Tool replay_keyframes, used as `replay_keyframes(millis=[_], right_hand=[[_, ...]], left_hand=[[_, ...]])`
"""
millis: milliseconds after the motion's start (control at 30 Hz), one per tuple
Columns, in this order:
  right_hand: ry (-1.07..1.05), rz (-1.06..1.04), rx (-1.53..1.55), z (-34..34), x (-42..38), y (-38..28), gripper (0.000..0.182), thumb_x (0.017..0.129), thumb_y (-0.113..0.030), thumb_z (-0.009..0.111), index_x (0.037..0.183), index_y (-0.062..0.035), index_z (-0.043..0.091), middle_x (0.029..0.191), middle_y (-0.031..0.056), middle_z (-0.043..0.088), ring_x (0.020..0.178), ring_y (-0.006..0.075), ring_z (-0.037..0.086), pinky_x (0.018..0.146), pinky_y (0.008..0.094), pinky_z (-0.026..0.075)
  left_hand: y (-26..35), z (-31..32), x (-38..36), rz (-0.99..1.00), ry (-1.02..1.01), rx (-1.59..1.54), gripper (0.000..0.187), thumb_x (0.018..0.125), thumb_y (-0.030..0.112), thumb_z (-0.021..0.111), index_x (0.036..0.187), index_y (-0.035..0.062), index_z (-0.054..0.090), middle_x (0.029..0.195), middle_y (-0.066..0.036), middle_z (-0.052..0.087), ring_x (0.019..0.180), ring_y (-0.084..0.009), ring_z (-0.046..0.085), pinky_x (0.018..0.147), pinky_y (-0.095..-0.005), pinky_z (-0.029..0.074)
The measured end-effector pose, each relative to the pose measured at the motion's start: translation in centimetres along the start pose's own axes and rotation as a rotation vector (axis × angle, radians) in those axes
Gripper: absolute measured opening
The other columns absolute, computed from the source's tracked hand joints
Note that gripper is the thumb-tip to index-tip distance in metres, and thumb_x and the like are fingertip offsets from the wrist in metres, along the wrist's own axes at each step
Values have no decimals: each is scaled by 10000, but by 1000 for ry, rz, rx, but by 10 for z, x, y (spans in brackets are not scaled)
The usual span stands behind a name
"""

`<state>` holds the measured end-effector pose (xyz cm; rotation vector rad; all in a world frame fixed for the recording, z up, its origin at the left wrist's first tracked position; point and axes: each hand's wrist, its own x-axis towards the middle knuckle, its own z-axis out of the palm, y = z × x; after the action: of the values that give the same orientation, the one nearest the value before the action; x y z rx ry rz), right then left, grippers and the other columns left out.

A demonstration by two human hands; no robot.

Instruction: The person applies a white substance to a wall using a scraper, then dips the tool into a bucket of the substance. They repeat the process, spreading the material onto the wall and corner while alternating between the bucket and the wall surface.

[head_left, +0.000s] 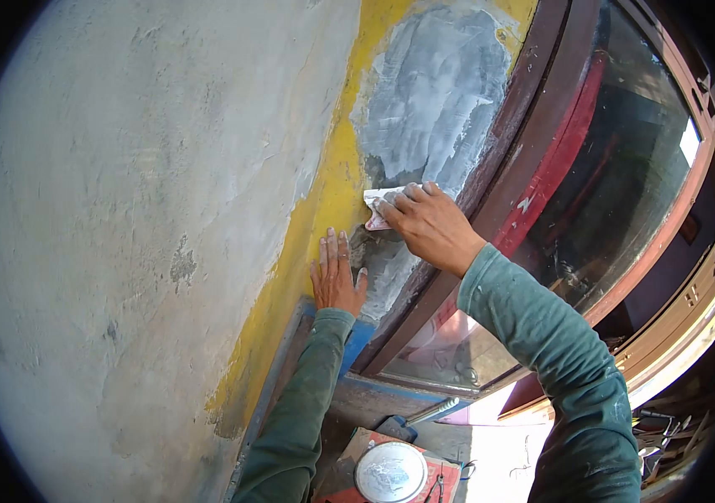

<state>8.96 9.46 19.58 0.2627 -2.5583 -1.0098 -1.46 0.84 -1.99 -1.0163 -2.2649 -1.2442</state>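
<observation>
A white putty spreader (374, 201) is gripped by my right hand (435, 228), its edge against the wall where a grey, wet-looking putty patch (437, 92) extends above and below. The fingers are wrapped over its top and carry whitish smears. My left hand (338, 281) lies flat on the yellow painted strip (311, 214), lower and to the left, with its fingers stretched upward and nothing in it. Whitish dust marks its fingertips too. Darker bare wall shows around the spreader, partly hidden by the right hand.
A brown wooden window frame (504, 151) with dark glass (626, 159) borders the patch on the right. Below, a red box (353, 457) bears a round white-smeared lid or dish (391, 472) and pliers (435, 486). Beside it lies a tool with a pale handle (433, 411).
</observation>
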Motion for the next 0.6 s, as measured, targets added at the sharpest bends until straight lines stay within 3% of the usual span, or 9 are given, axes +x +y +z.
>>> replay_keyframes(millis=[33,167,233,300,400,500,600], right_hand=[[10,-7,2,-10,7,3,324,866,-131,581,1178,-68,644,1038,47,646,1027,224,584,873,381,439],[401,143,-156,-66,53,52,289,873,-94,582,1152,-106,656,941,45,665,954,234,604,827,386,450],[656,236,-272,-91,73,92,291,870,-105,594,1152,-138,663,958,53,682,939,249,629,816,408,476],[742,367,-428,-106,81,132,294,862,-111,597,1142,-163,671,980,61,696,941,277,649,809,424,500],[697,476,-302,-121,81,140,323,858,-71,570,1163,-114,671,974,128,700,904,339,657,782,447,488],[642,485,-428,-85,79,135,301,861,-104,585,1140,-172,678,994,64,701,954,289,657,810,423,511],[547,414,-333,-63,61,99,330,870,-101,574,1180,-158,669,1012,74,689,944,294,631,828,416,488]], left_hand=[[-2,-2,-4,22,-17,2,869,878,300,663,1585,100,199,1667,-125,119,1523,-342,150,1167,-588,212],[-1,-14,-7,110,-30,50,853,888,285,653,1589,104,203,1662,-146,133,1514,-353,173,1169,-528,240],[0,-17,-2,130,-20,50,858,886,282,658,1592,110,201,1660,-148,135,1512,-357,174,1170,-529,239],[4,-17,0,148,-20,44,864,883,280,662,1594,116,199,1659,-151,137,1511,-361,174,1170,-529,238],[9,-16,5,187,-13,45,864,880,285,667,1595,138,205,1658,-154,140,1511,-367,172,1165,-530,241],[13,-14,10,193,-19,50,872,872,281,678,1596,155,208,1658,-152,143,1509,-375,171,1155,-534,248],[7,-8,7,148,-77,-6,880,873,299,681,1600,204,194,1670,-118,100,1524,-360,128,1162,-590,229]])
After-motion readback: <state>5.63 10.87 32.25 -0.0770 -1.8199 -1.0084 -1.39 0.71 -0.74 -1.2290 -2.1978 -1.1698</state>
